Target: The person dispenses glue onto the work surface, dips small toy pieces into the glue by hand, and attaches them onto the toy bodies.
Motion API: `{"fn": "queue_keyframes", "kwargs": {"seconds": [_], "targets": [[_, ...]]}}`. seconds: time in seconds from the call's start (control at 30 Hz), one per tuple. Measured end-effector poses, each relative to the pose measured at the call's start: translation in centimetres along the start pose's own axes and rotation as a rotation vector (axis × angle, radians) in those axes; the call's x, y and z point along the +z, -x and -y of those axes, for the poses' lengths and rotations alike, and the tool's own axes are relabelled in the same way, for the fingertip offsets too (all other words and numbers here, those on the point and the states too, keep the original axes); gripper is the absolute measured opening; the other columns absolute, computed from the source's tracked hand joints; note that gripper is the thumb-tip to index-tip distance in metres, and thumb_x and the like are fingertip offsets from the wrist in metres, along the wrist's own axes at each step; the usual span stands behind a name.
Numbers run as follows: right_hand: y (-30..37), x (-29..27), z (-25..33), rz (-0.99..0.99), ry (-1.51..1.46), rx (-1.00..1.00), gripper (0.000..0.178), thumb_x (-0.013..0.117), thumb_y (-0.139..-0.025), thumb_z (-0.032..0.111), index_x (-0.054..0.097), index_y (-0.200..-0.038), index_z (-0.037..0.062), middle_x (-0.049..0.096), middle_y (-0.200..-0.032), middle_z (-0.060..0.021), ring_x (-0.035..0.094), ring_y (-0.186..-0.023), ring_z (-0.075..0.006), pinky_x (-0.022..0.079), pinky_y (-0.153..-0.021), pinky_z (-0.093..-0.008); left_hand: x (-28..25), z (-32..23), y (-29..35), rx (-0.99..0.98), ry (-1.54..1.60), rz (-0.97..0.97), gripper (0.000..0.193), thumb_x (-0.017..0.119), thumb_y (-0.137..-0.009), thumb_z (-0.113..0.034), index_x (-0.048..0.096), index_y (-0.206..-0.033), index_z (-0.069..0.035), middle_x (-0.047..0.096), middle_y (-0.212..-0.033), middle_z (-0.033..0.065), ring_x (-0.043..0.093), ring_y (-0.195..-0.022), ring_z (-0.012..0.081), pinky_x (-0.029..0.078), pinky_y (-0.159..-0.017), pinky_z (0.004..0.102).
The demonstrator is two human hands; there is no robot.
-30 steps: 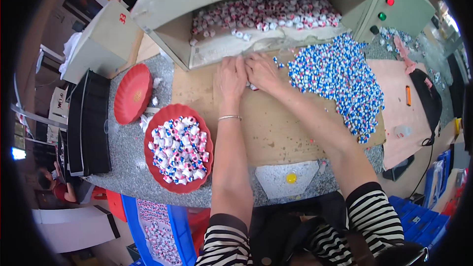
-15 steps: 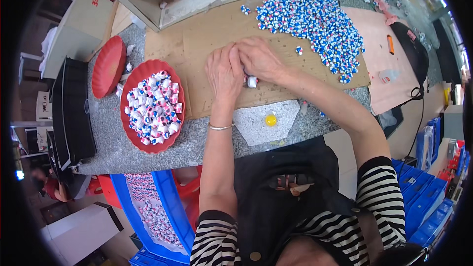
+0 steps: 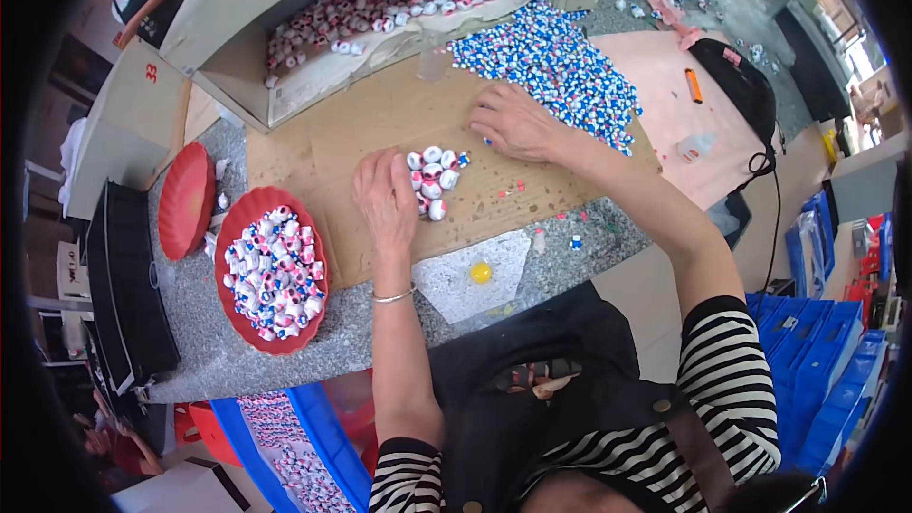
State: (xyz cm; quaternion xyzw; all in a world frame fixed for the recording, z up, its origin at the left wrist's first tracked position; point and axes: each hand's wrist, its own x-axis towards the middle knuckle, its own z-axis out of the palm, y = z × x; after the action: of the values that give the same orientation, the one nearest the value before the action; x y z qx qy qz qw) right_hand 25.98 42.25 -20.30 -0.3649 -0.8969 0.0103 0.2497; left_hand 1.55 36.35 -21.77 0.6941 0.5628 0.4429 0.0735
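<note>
My left hand (image 3: pixel 387 199) lies on the brown cardboard (image 3: pixel 332 157), fingers stretched out, along the left side of a small cluster of white-and-pink moulded pieces (image 3: pixel 432 173). One small blue-and-white piece (image 3: pixel 464 160) sits at that cluster's right edge. Up and to the right, my right hand (image 3: pixel 518 122) has its fingers curled down near the big pile of small blue-and-white pieces (image 3: pixel 560 57). A bit of blue shows beneath its fingertips; the palm side is hidden.
A red scalloped bowl (image 3: pixel 313 309) of mixed pieces stands left, beside another red dish (image 3: pixel 185 199). A shelf box (image 3: pixel 237 85) with white-and-pink pieces borders the back. Nearer me, a yellow ball (image 3: pixel 481 273) rests on a pale sheet (image 3: pixel 437 285). A blue crate (image 3: pixel 328 437) is below.
My hands were together over the cardboard and are now apart. The right has moved toward the blue-and-white pile, uncovering the white-and-pink cluster. The whole view has shifted.
</note>
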Motion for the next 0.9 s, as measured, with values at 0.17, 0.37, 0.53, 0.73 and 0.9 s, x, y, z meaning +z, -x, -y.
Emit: {"fn": "queue_keyframes", "kwargs": {"seconds": [0.17,0.37,0.53,0.73,0.9], "targets": [[2.2,-1.3,1.4,0.000,-0.098,0.002,0.019,0.058,-0.090,0.019,0.064,-0.104,0.0071,0.057,-0.115,-0.0112,0.053,-0.108,-0.0298,0.040,-0.094,-0.0420,-0.9,-0.6,0.6,0.023,-0.057,-0.135,0.025,0.056,-0.089,-0.018,0.065,-0.104,0.000,0.057,-0.114,0.0182,0.052,-0.108,0.0341,0.040,-0.094,0.0443],[7.2,-7.5,1.9,-0.169,-0.125,0.298,0.012,0.064,-0.083,0.005,0.068,-0.094,0.0022,0.064,-0.089,-0.0104,0.063,-0.083,-0.0284,0.050,-0.073,-0.0359,-4.6,-3.3,5.4,0.057,-0.078,-0.201,0.022,0.066,-0.081,-0.004,0.065,-0.102,-0.001,0.054,-0.112,0.0177,0.054,-0.101,0.0304,0.044,-0.087,0.0395],[8.1,-5.4,5.5,-0.006,-0.107,0.256,0.013,0.062,-0.080,0.003,0.066,-0.092,0.0016,0.063,-0.088,-0.0125,0.063,-0.079,-0.0294,0.052,-0.067,-0.0384,-5.5,-5.8,7.1,-0.129,0.196,-0.025,0.010,0.064,-0.080,0.004,0.062,-0.088,0.000,0.058,-0.082,0.0082,0.060,-0.069,0.0174,0.049,-0.060,0.0270],[7.4,-5.0,5.8,0.146,0.023,0.256,0.015,0.055,-0.074,-0.002,0.056,-0.088,0.0015,0.058,-0.085,-0.0157,0.061,-0.088,-0.0335,0.050,-0.074,-0.0433,-2.8,-5.6,6.1,-0.011,0.091,0.062,0.018,0.069,-0.078,-0.005,0.062,-0.095,-0.003,0.058,-0.088,0.0131,0.060,-0.077,0.0330,0.050,-0.065,0.0407],[7.5,-5.7,6.3,0.032,-0.194,0.341,0.015,0.062,-0.079,-0.002,0.062,-0.093,0.0028,0.060,-0.086,-0.0124,0.060,-0.079,-0.0274,0.049,-0.068,-0.0365,-1.3,-6.0,4.7,0.083,-0.153,0.131,0.019,0.063,-0.080,-0.003,0.058,-0.098,-0.001,0.055,-0.096,0.0159,0.058,-0.088,0.0352,0.050,-0.070,0.0434]]}}
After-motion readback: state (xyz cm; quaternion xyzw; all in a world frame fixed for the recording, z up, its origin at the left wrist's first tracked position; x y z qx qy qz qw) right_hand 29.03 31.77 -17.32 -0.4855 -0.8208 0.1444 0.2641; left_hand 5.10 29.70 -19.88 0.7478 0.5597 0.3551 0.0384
